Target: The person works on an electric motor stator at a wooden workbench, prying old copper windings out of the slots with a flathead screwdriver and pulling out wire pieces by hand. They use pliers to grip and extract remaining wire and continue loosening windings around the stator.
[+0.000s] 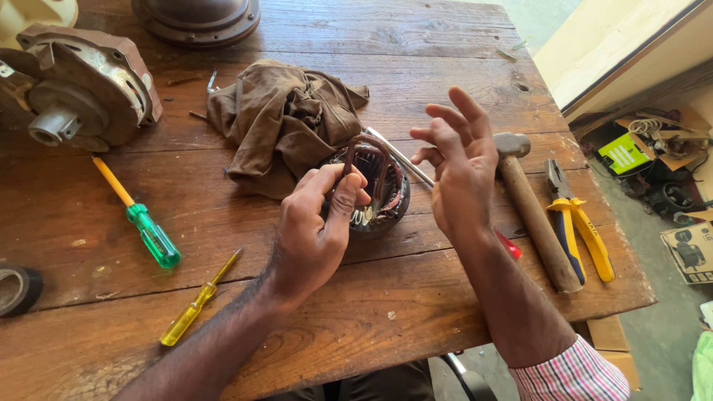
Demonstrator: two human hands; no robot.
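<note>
Nearest on the wooden table [416, 312], the left hand [316, 223] pinches a loop of reddish-brown copper coil [362, 142] between thumb and fingers, while the right hand [460, 174] hovers beside it with fingers spread, holding nothing. The coil rises from a round stator [386, 200], dark-rimmed with coppery windings inside, sitting mid-table against a crumpled brown cloth [286, 119]. Farther right lie a hammer [531, 204] and yellow-handled pliers [575, 223].

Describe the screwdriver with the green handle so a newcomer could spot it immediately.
On the wooden table, look left of the left hand, below the grey motor housing. The green-handled screwdriver has an orange shaft; the yellow screwdriver nearby is slimmer.
</note>
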